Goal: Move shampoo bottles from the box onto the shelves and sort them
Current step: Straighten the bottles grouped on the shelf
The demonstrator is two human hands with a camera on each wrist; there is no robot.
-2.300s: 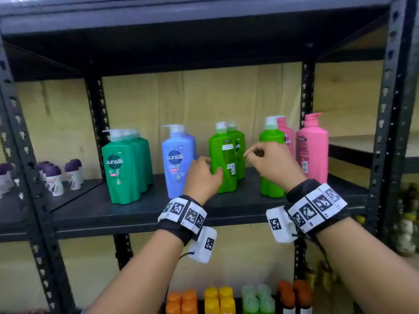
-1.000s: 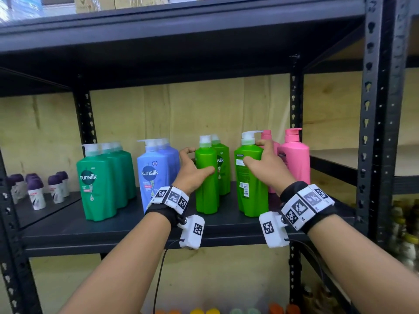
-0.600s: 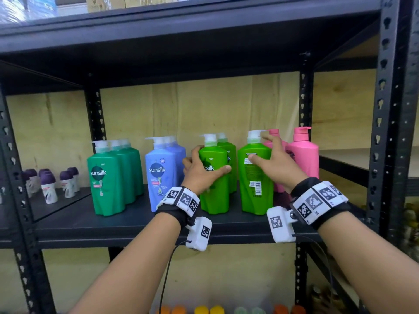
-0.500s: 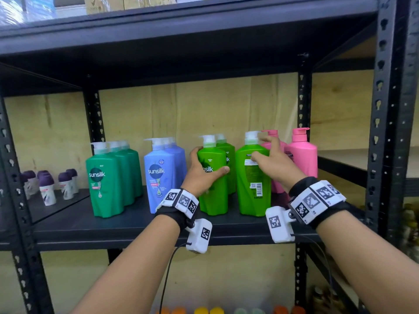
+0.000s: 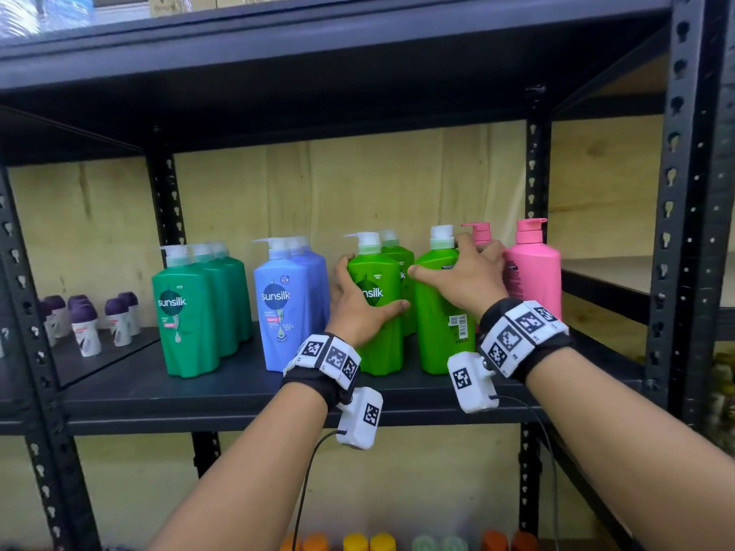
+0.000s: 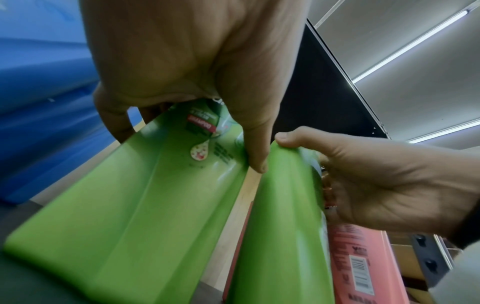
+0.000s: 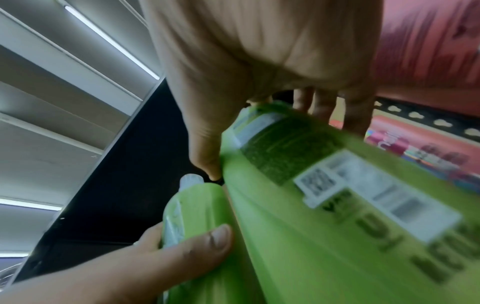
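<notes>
Pump bottles stand in colour groups on the black shelf point(image 5: 238, 395): dark green bottles point(image 5: 187, 312), blue bottles point(image 5: 284, 304), light green ones, pink bottles point(image 5: 533, 272). My left hand point(image 5: 360, 308) grips the front light green bottle point(image 5: 382, 344), thumb across its label; the left wrist view shows that bottle point(image 6: 124, 216) in the left hand point(image 6: 187, 86). My right hand point(image 5: 465, 280) holds a second light green bottle point(image 5: 439, 336) by its shoulder, barcode label facing me. The right wrist view shows this bottle point(image 7: 337, 226) under the right hand point(image 7: 249, 92).
Small purple-capped roll-ons point(image 5: 85, 324) stand on the adjoining shelf at left. Black uprights point(image 5: 684, 232) frame the bay at right. Orange, yellow and green caps point(image 5: 370, 542) show on a lower shelf. Boxes sit on the top shelf point(image 5: 179, 2).
The right-hand green bottle has been turned so its back label faces me and now stands closer to the left-hand one. Both hands stay on their bottles.
</notes>
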